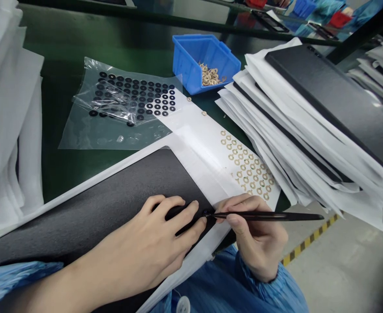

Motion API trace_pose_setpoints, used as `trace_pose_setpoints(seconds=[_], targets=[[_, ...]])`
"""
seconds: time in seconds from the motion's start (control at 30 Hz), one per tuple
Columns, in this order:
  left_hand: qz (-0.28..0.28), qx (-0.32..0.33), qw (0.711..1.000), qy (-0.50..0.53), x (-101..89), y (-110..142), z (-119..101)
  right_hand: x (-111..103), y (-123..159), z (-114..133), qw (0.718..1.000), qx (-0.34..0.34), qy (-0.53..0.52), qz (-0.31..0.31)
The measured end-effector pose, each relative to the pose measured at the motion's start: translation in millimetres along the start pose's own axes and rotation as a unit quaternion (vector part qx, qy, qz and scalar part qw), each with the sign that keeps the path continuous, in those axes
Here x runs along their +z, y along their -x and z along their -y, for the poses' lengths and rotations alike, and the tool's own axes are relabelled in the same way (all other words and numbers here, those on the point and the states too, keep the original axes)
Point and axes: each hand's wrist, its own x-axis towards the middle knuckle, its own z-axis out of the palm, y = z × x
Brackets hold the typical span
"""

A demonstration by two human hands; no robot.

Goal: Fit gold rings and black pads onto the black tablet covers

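Note:
A large black panel (pixel 122 191) lies on white sheet material in front of me. My left hand (pixel 159 234) rests on the panel, fingers spread and slightly bent, with its fingertips close to a small round opening (pixel 207 213) near the panel's right end. My right hand (pixel 257 234) pinches black tweezers (pixel 270 216), whose tip points left and meets the panel at that opening. What the tip touches is too small to make out. Beneath and beyond my right hand, a white sheet (pixel 194 126) carries rows of small tan rings (pixel 243 163).
Clear film with rows of black rings (pixel 136 93) lies beyond the panel. A blue bin (pixel 191 65) holds loose tan rings. Stacked black panels with white sheets (pixel 296 121) stand at right, another white stack (pixel 8 121) at left. Co-workers' blue sleeves (pixel 328 17) show far back.

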Motion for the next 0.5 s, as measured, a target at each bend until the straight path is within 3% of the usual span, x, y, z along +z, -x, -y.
trace_pose_setpoints(seconds=[0.33,0.5], targets=[[0.009,0.007,1.000,0.009,2.3,-0.3,1.2,1.3,-2.0,-1.8,1.000,-0.016,0.015,0.013],[-0.010,0.015,1.000,0.011,2.7,1.6,2.0,-1.3,-1.1,-7.4,0.998,-0.015,-0.049,-0.034]])
